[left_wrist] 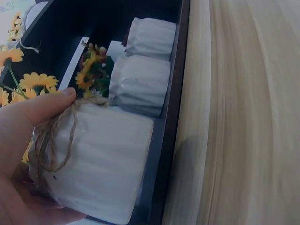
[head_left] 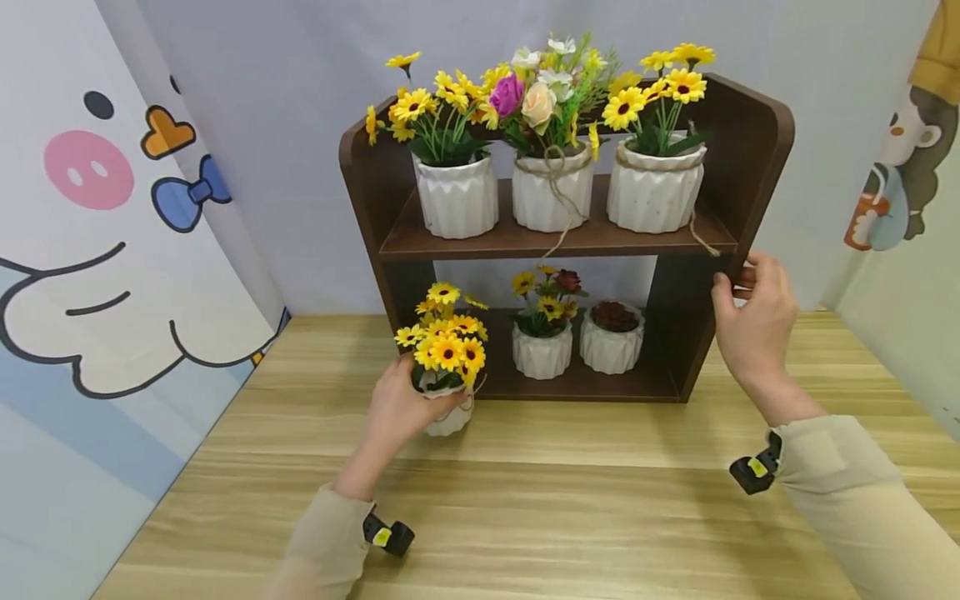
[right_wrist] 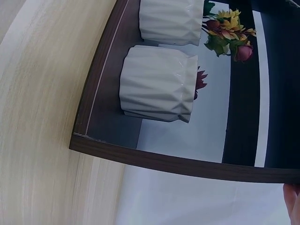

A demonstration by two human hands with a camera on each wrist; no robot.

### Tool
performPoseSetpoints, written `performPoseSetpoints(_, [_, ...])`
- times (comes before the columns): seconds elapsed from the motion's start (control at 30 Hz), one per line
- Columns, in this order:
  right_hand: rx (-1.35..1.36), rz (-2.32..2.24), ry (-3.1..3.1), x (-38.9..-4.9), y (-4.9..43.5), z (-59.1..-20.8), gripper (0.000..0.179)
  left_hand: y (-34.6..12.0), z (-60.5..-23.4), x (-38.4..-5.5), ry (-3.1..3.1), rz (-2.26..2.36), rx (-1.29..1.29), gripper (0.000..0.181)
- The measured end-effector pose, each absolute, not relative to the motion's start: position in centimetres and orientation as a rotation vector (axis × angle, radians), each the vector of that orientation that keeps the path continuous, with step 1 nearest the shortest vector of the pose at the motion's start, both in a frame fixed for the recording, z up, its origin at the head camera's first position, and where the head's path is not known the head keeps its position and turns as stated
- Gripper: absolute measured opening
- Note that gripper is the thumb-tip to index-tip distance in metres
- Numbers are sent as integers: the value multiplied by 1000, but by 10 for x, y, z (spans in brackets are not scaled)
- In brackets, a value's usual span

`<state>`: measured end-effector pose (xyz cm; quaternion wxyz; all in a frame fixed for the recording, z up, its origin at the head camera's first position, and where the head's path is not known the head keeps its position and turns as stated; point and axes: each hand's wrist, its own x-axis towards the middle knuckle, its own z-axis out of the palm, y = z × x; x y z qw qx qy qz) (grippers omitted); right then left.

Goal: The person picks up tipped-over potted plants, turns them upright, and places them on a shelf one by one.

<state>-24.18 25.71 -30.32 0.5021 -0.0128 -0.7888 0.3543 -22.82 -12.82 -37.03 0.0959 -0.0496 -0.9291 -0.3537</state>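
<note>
My left hand (head_left: 405, 400) grips a white ribbed pot of yellow daisy-like artificial flowers (head_left: 448, 417) at the front left of the brown two-tier shelf (head_left: 585, 389). In the left wrist view, my thumb lies by the rim of this white pot (left_wrist: 103, 154), near a twine bow. My right hand (head_left: 761, 321) holds the shelf's right side panel, thumb at its front edge and fingers bent on the outer side. On the lower tier stand a pot with yellow and dark red flowers (head_left: 542, 354) and a pot with a dark red succulent (head_left: 612, 343).
Three white pots line the upper tier: yellow flowers at left (head_left: 459, 200), mixed flowers with twine in the middle (head_left: 552, 196), yellow flowers at right (head_left: 655, 196). The shelf stands on a wood-grain table (head_left: 570, 500) against a pale backdrop, with cartoon panels on both sides.
</note>
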Motion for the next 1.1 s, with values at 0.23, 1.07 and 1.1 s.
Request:
performPoseSetpoints(0.23, [-27, 848, -1907, -244, 257, -303, 25, -103, -377, -250, -2713, -1140, -64, 96])
performPoseSetpoints(1.07, [-46, 856, -1915, -245, 257, -305, 25, -78, -396, -306, -2589, -1226, 23, 91])
performPoseSetpoints(1.1, [-48, 861, -1915, -245, 257, -305, 25, -78, -396, -308, -2588, -1233, 24, 92])
